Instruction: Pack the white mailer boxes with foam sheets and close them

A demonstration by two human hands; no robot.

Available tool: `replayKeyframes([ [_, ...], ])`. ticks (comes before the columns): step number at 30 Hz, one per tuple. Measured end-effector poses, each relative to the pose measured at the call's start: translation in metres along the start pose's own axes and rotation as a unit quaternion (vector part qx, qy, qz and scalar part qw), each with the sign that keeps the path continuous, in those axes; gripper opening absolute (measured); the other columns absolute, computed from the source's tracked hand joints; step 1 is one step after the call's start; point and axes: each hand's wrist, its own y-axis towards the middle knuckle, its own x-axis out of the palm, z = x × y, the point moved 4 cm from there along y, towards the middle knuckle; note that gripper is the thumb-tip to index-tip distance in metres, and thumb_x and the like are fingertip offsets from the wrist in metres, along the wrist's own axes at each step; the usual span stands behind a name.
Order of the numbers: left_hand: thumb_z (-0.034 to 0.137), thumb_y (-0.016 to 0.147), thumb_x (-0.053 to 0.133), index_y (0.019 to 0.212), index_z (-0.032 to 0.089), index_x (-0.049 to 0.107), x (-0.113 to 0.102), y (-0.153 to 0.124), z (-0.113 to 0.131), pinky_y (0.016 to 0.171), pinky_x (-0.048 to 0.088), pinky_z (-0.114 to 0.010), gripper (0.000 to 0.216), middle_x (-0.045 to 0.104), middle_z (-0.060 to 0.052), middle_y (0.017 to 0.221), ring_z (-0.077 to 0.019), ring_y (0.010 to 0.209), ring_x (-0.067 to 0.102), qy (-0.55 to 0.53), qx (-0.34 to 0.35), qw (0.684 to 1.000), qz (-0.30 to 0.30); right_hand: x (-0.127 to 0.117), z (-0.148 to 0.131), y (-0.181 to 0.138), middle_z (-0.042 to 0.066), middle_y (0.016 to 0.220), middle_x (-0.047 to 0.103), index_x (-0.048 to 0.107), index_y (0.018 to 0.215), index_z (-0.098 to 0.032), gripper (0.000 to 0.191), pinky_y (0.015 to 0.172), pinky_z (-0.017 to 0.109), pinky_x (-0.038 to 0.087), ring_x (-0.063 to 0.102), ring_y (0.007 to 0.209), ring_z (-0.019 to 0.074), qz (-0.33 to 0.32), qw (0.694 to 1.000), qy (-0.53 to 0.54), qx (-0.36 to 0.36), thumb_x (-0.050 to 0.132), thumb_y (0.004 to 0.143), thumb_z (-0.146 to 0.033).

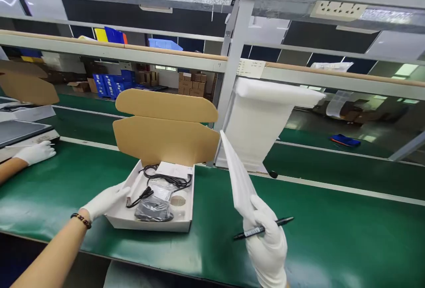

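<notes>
A thin white sheet (237, 177) and slim black pen (254, 232) were grasped by the right hand (265, 243), right of the unclosed white cardboard box (156, 225), already loaded with black cable (172, 180) and touched by the unclenched left hand (106, 201).

Number, seemingly 19, on shelf beam (199, 61); writing on paper label (251, 68) unreadable.

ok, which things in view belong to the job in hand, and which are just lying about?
Likely the job:
- box, left hand at its side
- cable, bagged item, inside
- sheet and pen, in right hand

Likely just lying about:
- blue bin, on the rack
- cartons, stacked behind
</notes>
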Motion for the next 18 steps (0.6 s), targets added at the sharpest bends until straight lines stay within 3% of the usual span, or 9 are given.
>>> replayKeyframes([
  [2, 0.058, 0.089, 0.028, 0.147, 0.011, 0.047, 0.010, -0.010, 0.015, 0.109, 0.046, -0.032, 0.077, 0.055, -0.006, 0.146, -0.0234, 0.130, 0.057, -0.005, -0.013, 0.999, -0.045, 0.016, -0.011, 0.004, 0.011, 0.121, 0.069, 0.057, 0.115, -0.031, 0.040, 0.090, 0.056, 0.060, 0.067, 0.115, 0.0299, 0.025, 0.999, 0.026, 0.023, 0.066, 0.084, -0.006],
  [4, 0.055, 0.092, 0.029, 0.148, 0.012, 0.046, 0.010, -0.018, 0.036, 0.104, 0.050, -0.039, 0.073, 0.057, -0.010, 0.144, -0.0285, 0.127, 0.060, 0.047, -0.001, 0.999, -0.018, 0.025, -0.018, 0.006, 0.011, 0.121, 0.069, 0.056, 0.116, -0.031, 0.040, 0.090, 0.055, 0.060, 0.068, 0.114, 0.0292, 0.030, 0.999, 0.036, 0.023, 0.064, 0.085, -0.006],
  [7, 0.043, 0.096, 0.035, 0.124, 0.019, 0.069, 0.005, -0.024, 0.086, 0.106, 0.048, -0.046, 0.051, 0.067, -0.012, 0.131, -0.0317, 0.124, 0.060, 0.147, 0.136, 0.977, 0.071, 0.025, -0.025, 0.005, 0.011, 0.119, 0.070, 0.055, 0.118, -0.029, 0.041, 0.087, 0.051, 0.062, 0.069, 0.111, 0.0284, 0.013, 1.000, 0.018, -0.017, 0.063, 0.085, -0.005],
  [9, 0.034, 0.098, 0.035, 0.104, 0.024, 0.076, 0.009, -0.023, 0.125, 0.108, 0.044, -0.044, 0.043, 0.072, -0.009, 0.120, -0.0280, 0.119, 0.061, 0.193, 0.257, 0.945, 0.066, 0.017, -0.025, 0.002, 0.011, 0.118, 0.071, 0.055, 0.118, -0.029, 0.042, 0.086, 0.050, 0.063, 0.070, 0.110, 0.0283, 0.000, 1.000, 0.003, -0.031, 0.063, 0.085, -0.005],
  [11, 0.026, 0.098, 0.037, 0.098, 0.023, 0.075, 0.016, -0.018, 0.156, 0.100, 0.047, -0.042, 0.038, 0.074, -0.009, 0.109, -0.0261, 0.107, 0.064, 0.241, 0.312, 0.918, 0.041, 0.003, -0.023, -0.004, 0.012, 0.119, 0.071, 0.057, 0.116, -0.028, 0.039, 0.086, 0.051, 0.063, 0.070, 0.111, 0.0290, -0.012, 1.000, -0.004, -0.018, 0.063, 0.085, -0.006],
  [15, 0.005, 0.086, 0.044, 0.107, 0.014, 0.068, 0.028, 0.004, 0.185, 0.083, 0.049, -0.042, 0.033, 0.071, -0.015, 0.106, -0.0295, 0.095, 0.066, 0.297, 0.290, 0.910, 0.024, -0.030, -0.010, -0.025, 0.012, 0.123, 0.069, 0.060, 0.112, -0.027, 0.032, 0.088, 0.055, 0.061, 0.068, 0.114, 0.0313, -0.014, 0.998, -0.010, 0.053, 0.063, 0.086, -0.008],
  [18, 0.015, 0.091, 0.046, 0.110, 0.015, 0.066, 0.035, 0.017, 0.186, 0.082, 0.049, -0.041, 0.028, 0.070, -0.015, 0.107, -0.0292, 0.096, 0.066, 0.313, 0.277, 0.908, 0.008, -0.051, 0.001, -0.045, 0.012, 0.122, 0.070, 0.062, 0.111, -0.027, 0.031, 0.087, 0.054, 0.062, 0.070, 0.109, 0.0322, -0.008, 0.996, -0.021, 0.081, 0.065, 0.085, -0.009],
])
